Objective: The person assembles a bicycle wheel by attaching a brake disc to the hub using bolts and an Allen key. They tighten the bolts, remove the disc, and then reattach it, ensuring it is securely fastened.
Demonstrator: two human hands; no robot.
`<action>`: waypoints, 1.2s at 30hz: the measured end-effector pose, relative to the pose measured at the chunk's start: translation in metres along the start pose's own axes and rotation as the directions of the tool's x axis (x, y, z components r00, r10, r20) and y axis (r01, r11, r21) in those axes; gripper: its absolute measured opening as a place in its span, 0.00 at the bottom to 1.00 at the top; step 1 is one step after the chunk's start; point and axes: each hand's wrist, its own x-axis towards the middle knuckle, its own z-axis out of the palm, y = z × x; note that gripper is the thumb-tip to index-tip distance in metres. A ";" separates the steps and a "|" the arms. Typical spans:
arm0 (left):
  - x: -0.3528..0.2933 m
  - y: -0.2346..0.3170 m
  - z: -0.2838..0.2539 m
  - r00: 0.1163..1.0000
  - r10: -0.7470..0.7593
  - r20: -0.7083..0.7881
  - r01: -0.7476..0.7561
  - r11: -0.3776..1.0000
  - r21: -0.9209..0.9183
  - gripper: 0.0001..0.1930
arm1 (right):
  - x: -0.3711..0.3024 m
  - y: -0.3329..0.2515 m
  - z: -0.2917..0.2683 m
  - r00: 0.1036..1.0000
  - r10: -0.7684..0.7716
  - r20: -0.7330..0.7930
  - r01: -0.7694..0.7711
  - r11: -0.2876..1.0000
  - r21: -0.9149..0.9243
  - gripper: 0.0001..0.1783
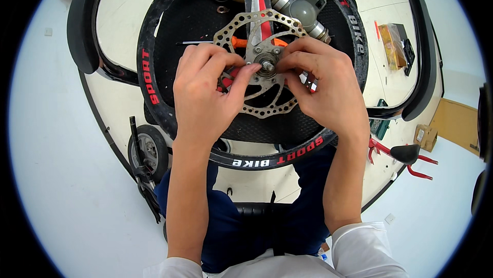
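A black bicycle wheel [354, 85] with red and white lettering lies flat in front of me, disc side up. Its perforated brake disc [240, 21] surrounds the hub, and a short threaded axle [267, 65] stands up in the middle. My left hand [208, 85] is curled, its thumb and forefinger tips at the left of the axle. From the right, my right hand [326, 80] bends its fingers and thumb in close to the hub. Whatever small part either hand pinches is hidden by the fingers.
Under the wheel is a black textured seat [251, 131] between two armrests [82, 26]. An orange-handled screwdriver [239, 42] and a metal shock-like part [303, 11] lie beneath the spokes. A small wheel [148, 153] stands left; a red frame part [379, 148] and cardboard box [426, 137] are right.
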 end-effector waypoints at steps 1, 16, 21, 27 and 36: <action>0.001 0.002 0.000 1.000 -0.009 -0.011 0.009 1.000 -0.024 0.07 | 0.000 -0.001 -0.001 1.000 0.028 0.006 -0.029 0.999 0.028 0.08; 0.002 0.001 0.001 1.000 0.025 0.008 -0.025 0.999 -0.038 0.07 | 0.000 -0.005 -0.005 0.999 0.041 -0.008 -0.040 0.996 0.077 0.09; 0.002 0.005 0.001 1.000 -0.004 0.000 0.004 0.999 -0.038 0.07 | -0.001 -0.014 -0.014 0.987 0.085 0.135 -0.109 0.977 0.181 0.09; 0.001 -0.003 0.003 1.000 0.014 -0.001 -0.014 0.999 -0.050 0.08 | -0.001 -0.012 -0.007 0.974 0.070 0.217 -0.092 0.991 0.096 0.09; 0.003 -0.003 -0.001 0.997 0.067 0.045 -0.067 0.998 -0.015 0.08 | -0.003 -0.002 -0.022 0.969 0.234 0.080 -0.242 0.965 0.102 0.08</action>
